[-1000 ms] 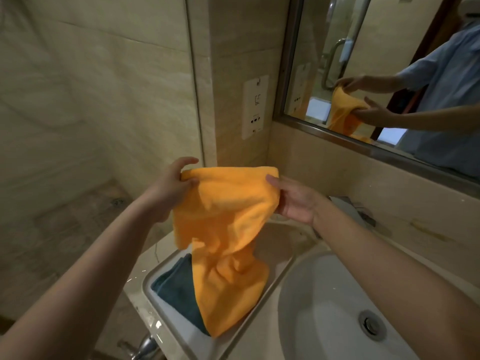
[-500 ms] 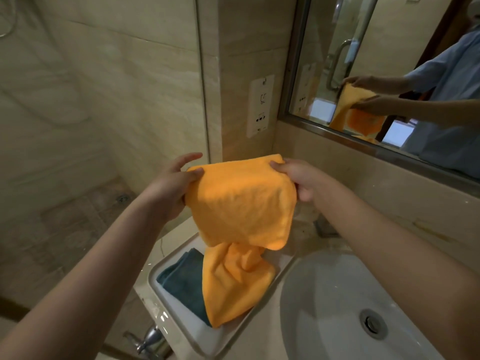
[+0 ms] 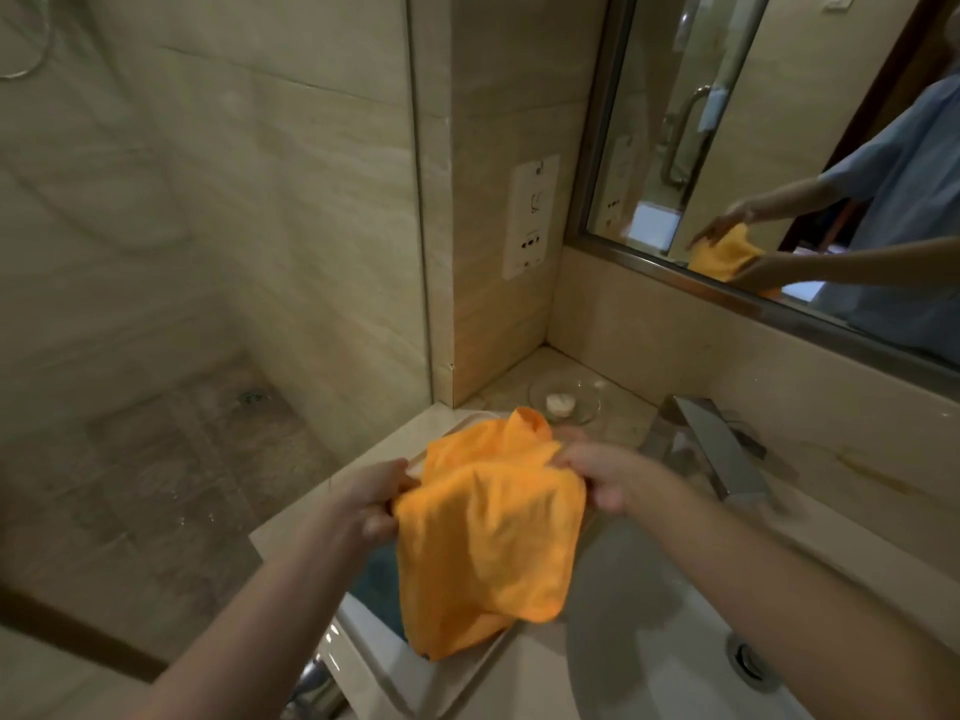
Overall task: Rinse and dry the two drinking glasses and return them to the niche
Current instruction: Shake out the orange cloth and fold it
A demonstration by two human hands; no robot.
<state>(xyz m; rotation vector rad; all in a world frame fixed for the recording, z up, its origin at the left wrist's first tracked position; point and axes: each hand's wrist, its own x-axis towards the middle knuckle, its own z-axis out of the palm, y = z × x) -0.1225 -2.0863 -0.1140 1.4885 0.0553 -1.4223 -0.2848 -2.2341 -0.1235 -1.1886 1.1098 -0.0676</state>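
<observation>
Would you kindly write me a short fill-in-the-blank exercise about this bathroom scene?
1. Both hands, left and right, hold a cloth whose colour is ____.
2. The cloth hangs over a white ____, which also holds a dark teal cloth.
3. The round glass dish sits in the counter corner below the wall ____.

Missing words: orange; tray; socket

No words, brands or numbers can be read anywhere. The only signs are on the white wall plate left of the mirror: a small dark pictogram near its middle and another at its top, both too blurred to make out, above the socket holes.
</observation>
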